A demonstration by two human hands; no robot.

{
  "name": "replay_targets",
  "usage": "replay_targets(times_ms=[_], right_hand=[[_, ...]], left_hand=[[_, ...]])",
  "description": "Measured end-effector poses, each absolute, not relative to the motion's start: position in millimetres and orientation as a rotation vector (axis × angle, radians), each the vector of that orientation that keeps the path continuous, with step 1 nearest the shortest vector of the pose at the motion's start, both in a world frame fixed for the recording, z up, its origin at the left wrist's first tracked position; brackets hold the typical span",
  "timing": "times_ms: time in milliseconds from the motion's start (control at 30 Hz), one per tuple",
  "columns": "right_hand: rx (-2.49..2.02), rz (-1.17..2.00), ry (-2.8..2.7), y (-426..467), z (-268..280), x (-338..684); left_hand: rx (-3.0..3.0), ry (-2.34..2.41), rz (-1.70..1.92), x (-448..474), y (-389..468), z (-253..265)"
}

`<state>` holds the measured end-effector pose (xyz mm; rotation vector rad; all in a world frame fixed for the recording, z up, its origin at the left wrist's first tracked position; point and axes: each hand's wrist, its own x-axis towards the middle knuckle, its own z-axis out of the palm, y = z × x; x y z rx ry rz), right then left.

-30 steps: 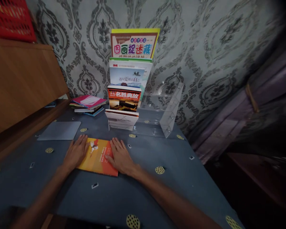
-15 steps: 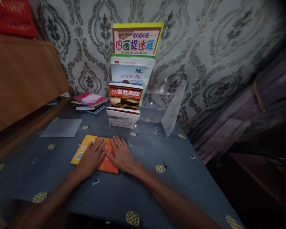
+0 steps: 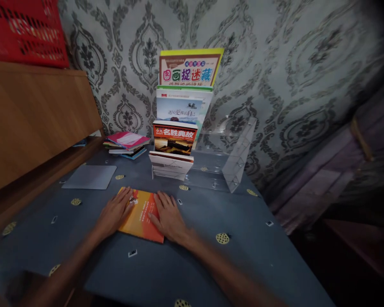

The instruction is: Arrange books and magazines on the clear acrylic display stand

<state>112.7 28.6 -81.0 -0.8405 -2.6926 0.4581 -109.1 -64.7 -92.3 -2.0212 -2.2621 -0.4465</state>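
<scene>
An orange and yellow book [image 3: 142, 215] lies flat on the blue patterned table in front of me. My left hand [image 3: 114, 212] rests over its left side, fingers stretched out and palm down. On the right edge of the cover, my right hand [image 3: 169, 214] lies flat with its fingers extended and the thumb out over the cover. Neither hand is wrapped round the book. Beyond it stands a clear acrylic book rack [image 3: 235, 157], its left part holding several upright books, among them a red-and-black one [image 3: 174, 138] near the front.
A pile of thin books [image 3: 128, 143] sits at the back left, with a grey flat panel [image 3: 90, 177] before it. The wooden cabinet [image 3: 41, 115] carries a red basket [image 3: 28, 34]. A curtain [image 3: 333, 166] hangs at the right beyond the table's edge.
My left hand has slid left across the book, uncovering the middle of its cover and hiding the barcode corner. The right hand stays at the right edge. The camera view has shifted slightly.
</scene>
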Motion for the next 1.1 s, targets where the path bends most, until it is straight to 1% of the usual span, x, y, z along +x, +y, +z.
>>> replay_targets(times_ms=[367, 700, 900, 1100], right_hand=[[-0.846, 0.446, -2.712, -7.1, -78.2, 151.3], [-0.792, 0.487, -2.704, -23.5, -84.9, 177.8], [-0.703, 0.437, -2.641, -21.1, -91.6, 179.5], [-0.504, 0.409, -2.748, -17.9, -94.9, 176.2]], left_hand=[[-2.075, -2.048, -0.354, -101.2, -80.5, -98.9], [-2.396, -1.380, -0.363, -66.8, -122.9, -90.7], [-2.526, -1.406, -0.282, -62.1, -123.9, -86.2], [-2.431, -1.340, -0.342, -65.0, -120.9, -105.2]])
